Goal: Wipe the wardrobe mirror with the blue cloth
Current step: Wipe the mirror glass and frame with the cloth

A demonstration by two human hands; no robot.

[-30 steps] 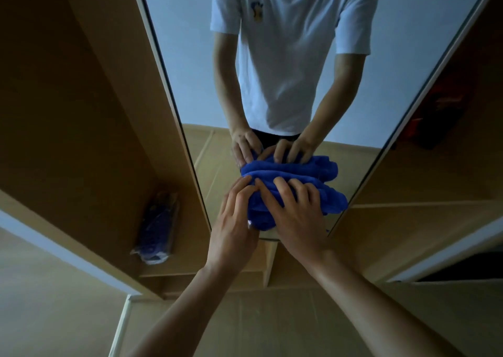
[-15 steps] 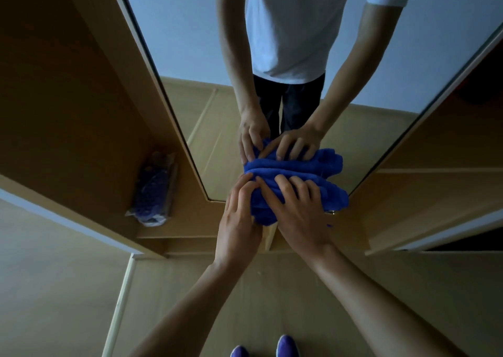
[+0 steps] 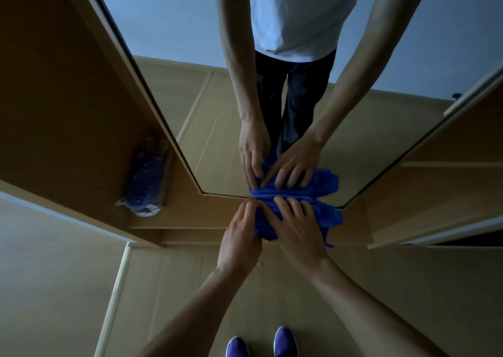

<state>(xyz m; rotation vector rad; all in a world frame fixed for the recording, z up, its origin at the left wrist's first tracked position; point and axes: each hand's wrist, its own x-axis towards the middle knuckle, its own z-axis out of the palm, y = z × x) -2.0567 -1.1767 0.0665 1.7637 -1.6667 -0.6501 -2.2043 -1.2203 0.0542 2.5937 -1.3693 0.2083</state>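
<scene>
My left hand (image 3: 239, 237) and right hand (image 3: 296, 228) lie side by side on the cloth (image 3: 324, 215), both pressing it flat against the bottom edge of the mirror (image 3: 217, 117). The right palm covers the middle of the bundle with its fingers spread and laid long over the folds; the left grips the cloth's left end, fingertips curled into it. The cloth is bright blue, thick and nappy like terry, bunched into soft horizontal ridges, with a loose corner hanging under my right wrist. Its upper fold meets the glass right at the lower frame line, where its reflection joins it.

The mirror is a tall, smooth panel with a thin dark rim, set in a pale wooden wardrobe (image 3: 54, 98). In the glass I see my forearms, a white shirt and dark trousers. To the left, in an open compartment of matte wood, a clear plastic bag (image 3: 147, 177) with something purple and dotted inside stands on the shelf, blurred. Below me the floor (image 3: 177, 288) is light wood-grain planks, and the rounded toes of my purple shoes (image 3: 284, 341) show at the bottom edge.
</scene>
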